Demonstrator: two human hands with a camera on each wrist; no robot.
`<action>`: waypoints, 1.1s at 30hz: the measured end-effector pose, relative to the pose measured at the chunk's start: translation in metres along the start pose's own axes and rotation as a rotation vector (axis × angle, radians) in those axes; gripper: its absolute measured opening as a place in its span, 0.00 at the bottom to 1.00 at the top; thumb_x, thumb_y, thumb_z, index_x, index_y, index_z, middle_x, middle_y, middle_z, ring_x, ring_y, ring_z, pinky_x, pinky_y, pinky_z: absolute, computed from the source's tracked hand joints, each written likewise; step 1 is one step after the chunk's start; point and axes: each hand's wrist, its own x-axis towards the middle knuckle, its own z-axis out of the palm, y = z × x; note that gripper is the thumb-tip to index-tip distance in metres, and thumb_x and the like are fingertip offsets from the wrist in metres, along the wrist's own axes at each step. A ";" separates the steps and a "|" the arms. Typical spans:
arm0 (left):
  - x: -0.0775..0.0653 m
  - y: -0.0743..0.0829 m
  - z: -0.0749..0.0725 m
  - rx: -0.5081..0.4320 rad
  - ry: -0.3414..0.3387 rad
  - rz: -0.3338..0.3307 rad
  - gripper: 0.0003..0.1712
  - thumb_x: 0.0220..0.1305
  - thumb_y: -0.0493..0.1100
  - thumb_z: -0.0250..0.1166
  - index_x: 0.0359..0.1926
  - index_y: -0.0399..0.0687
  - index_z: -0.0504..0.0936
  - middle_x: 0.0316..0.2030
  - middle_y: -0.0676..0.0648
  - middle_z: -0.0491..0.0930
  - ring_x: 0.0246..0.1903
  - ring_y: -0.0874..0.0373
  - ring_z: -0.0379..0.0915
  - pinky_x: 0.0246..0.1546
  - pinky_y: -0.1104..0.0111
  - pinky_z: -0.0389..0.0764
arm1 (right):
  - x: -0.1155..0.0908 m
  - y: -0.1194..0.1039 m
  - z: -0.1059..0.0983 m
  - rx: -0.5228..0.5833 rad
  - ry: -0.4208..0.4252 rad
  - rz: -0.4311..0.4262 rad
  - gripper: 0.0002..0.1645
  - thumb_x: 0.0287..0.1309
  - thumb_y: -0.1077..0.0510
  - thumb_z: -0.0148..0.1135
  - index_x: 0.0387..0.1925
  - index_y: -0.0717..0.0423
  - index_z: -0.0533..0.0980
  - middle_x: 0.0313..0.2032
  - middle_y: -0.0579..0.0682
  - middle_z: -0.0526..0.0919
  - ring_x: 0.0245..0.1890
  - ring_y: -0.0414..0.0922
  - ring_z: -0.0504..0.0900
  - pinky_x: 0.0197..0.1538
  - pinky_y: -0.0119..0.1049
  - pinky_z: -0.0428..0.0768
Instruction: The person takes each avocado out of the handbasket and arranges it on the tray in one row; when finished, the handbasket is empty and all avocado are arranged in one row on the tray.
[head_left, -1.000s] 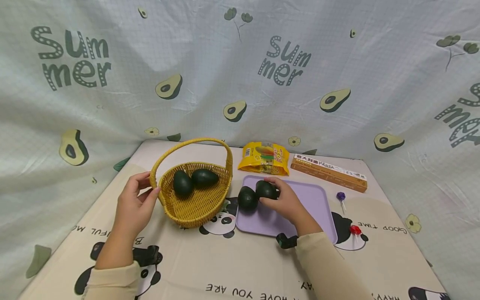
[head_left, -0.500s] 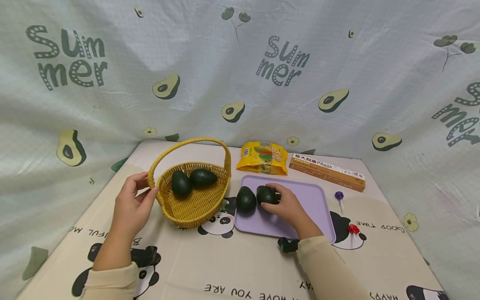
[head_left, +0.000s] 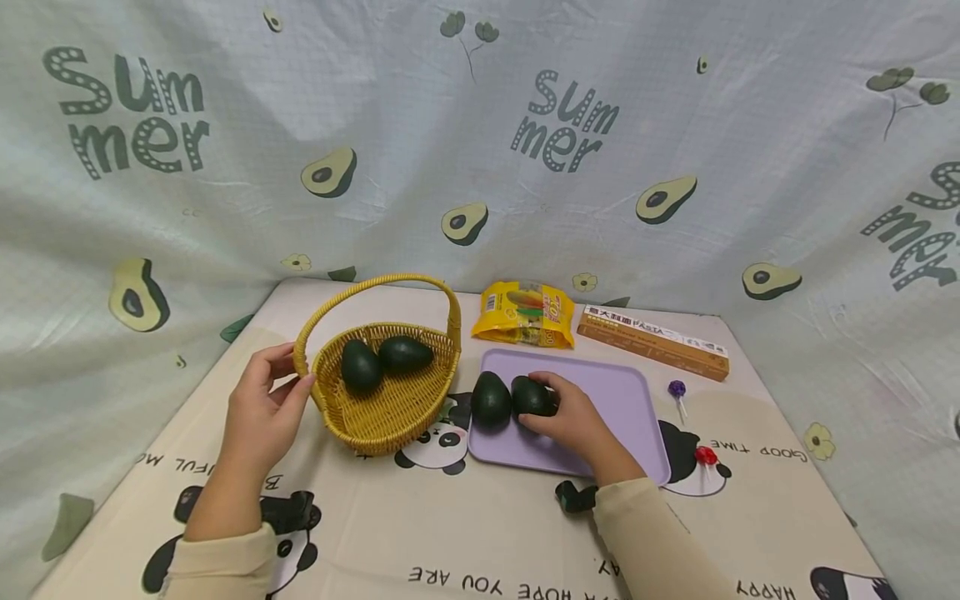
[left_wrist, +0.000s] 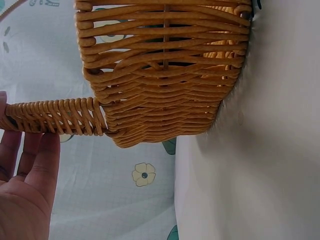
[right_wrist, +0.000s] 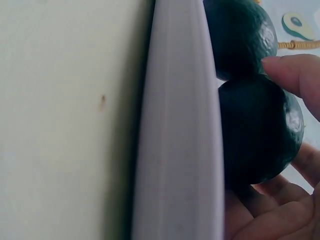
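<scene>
Since the earliest frame, the held avocado (head_left: 529, 395) has been brought slightly lower in the head view, together with the right hand (head_left: 567, 418). It is now placed over the left part of the lilac tray (head_left: 611, 408), the landmark here; whether the tray is touched by it cannot be told. The right hand's grip is narrowed around this avocado, with the thumb and fingers set on opposite sides. The neighbouring avocado (head_left: 491, 402) is seen by the tray's left edge, apparently touched by the held one.

Just left of the tray, the wicker basket (head_left: 382, 442) is stood upright. Its basket handle (head_left: 408, 277) is pinched low on the left side by the left hand (head_left: 264, 417), whose grip is closed between thumb and fingers. Inside the basket, the left basket avocado (head_left: 362, 368) and the right basket avocado (head_left: 406, 355) are nestled together.

Beyond the tray's far edge, a yellow snack bag (head_left: 525, 315) is laid, and a pasta box (head_left: 652, 342) is set farther right. To the tray's right, a purple lollipop (head_left: 677, 388) and a red lollipop (head_left: 706, 455) are placed on the counter (head_left: 420, 521), which is covered by a panda-printed cloth.
</scene>
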 end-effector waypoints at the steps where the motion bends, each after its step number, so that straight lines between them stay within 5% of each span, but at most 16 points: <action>1: 0.000 0.000 0.000 0.000 -0.001 0.000 0.29 0.68 0.28 0.64 0.68 0.38 0.68 0.54 0.40 0.76 0.56 0.45 0.77 0.54 0.87 0.75 | 0.000 0.000 0.000 0.002 -0.001 0.002 0.42 0.50 0.49 0.80 0.67 0.46 0.73 0.62 0.52 0.80 0.57 0.54 0.80 0.63 0.56 0.79; 14: -0.001 0.003 -0.001 -0.035 -0.004 0.002 0.28 0.68 0.28 0.64 0.67 0.39 0.69 0.54 0.40 0.76 0.57 0.45 0.77 0.53 0.91 0.72 | -0.002 -0.003 -0.004 0.007 -0.013 -0.001 0.44 0.54 0.50 0.78 0.71 0.49 0.70 0.68 0.52 0.76 0.67 0.60 0.75 0.71 0.60 0.72; 33: -0.002 0.004 -0.002 -0.024 -0.002 0.017 0.28 0.68 0.27 0.65 0.67 0.37 0.69 0.54 0.40 0.76 0.56 0.42 0.77 0.53 0.90 0.73 | 0.003 -0.029 -0.012 0.009 -0.022 -0.086 0.40 0.58 0.49 0.74 0.71 0.48 0.70 0.67 0.60 0.77 0.67 0.60 0.75 0.73 0.58 0.71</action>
